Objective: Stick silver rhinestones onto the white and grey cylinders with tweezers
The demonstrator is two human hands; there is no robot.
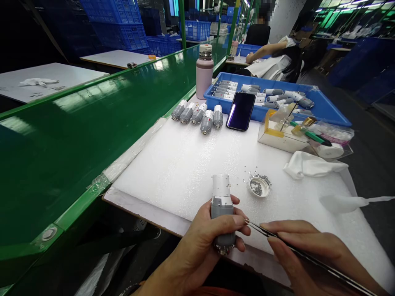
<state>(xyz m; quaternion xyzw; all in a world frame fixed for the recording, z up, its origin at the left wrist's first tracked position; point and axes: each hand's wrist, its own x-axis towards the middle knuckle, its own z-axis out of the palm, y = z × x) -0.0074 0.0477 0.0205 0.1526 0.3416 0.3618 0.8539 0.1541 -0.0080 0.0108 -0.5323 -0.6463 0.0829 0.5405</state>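
Note:
My left hand (203, 234) is wrapped round a grey and white cylindrical model (221, 201), its white end pointing away from me. Small silvery studs dot the model, and its near grey end is partly covered by my fingers. Between the thumb and fingers of my right hand (308, 246) is a pair of tweezers (277, 238). The tweezer tips are close to my left fingertips, beside the model; whether they pinch a small piece I cannot tell. Past my hands, a small white dish (259, 187) holds tiny shiny beads, with more scattered around it.
Several similar models (197, 115) stand near a phone (241, 111) leaning on a blue tray (327, 113) of more models. A pink bottle (204, 74), a box of small bottles (284, 137) and a white cloth (308, 164) lie around. A green conveyor (92, 111) runs left. Another person (274, 61) sits beyond.

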